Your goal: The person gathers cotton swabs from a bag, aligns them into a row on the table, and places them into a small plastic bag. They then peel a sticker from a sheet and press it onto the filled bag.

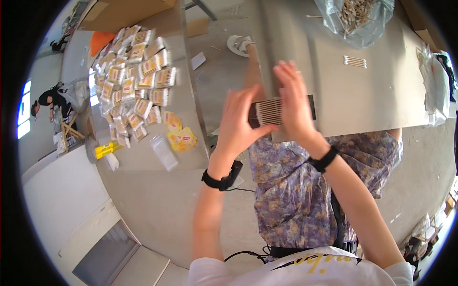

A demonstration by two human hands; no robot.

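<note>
A row of cotton swabs (268, 113) lies side by side on a small dark tray (312, 107) near the table's front left corner. My left hand (240, 119) grips the left end of the tray, with the thumb along its near side and the fingers at the far side. Flat across the right part of the swabs rests my right hand (294, 105), its fingers stretched out and slightly blurred. It covers some of the swabs and part of the tray. A short row of loose swabs (355, 61) lies farther right on the table.
A clear bag of swabs (357, 19) stands at the back of the table (381, 95). On the left table are a heap of packed swabs (136, 76), yellow printed wrappers (181, 136), clear sleeves (163, 152) and a yellow roll (106, 149). Plastic bags (436, 86) hang at the right edge.
</note>
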